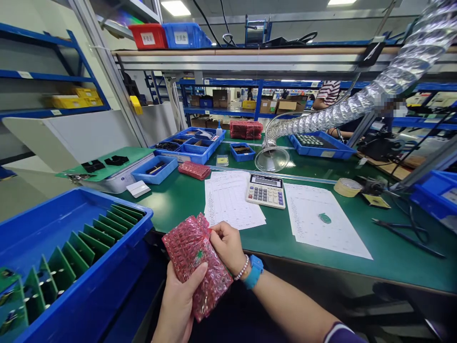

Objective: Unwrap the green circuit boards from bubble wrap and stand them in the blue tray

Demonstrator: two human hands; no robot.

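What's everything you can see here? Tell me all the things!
pink bubble bag: 1, pink, held in both hands
blue tray: 1, blue, front left
green boards: several, green, standing in the blue tray
printed sheets: 2, white, on the green workbench
calculator: 1, white and grey, between the sheets
tape roll: 1, tan, right of the calculator
silver duct: 1, silver, above the bench
small blue bins: several, blue, farther along the bench
left hand: 1, under the bag
right hand: 1, gripping the bag, with a blue watch
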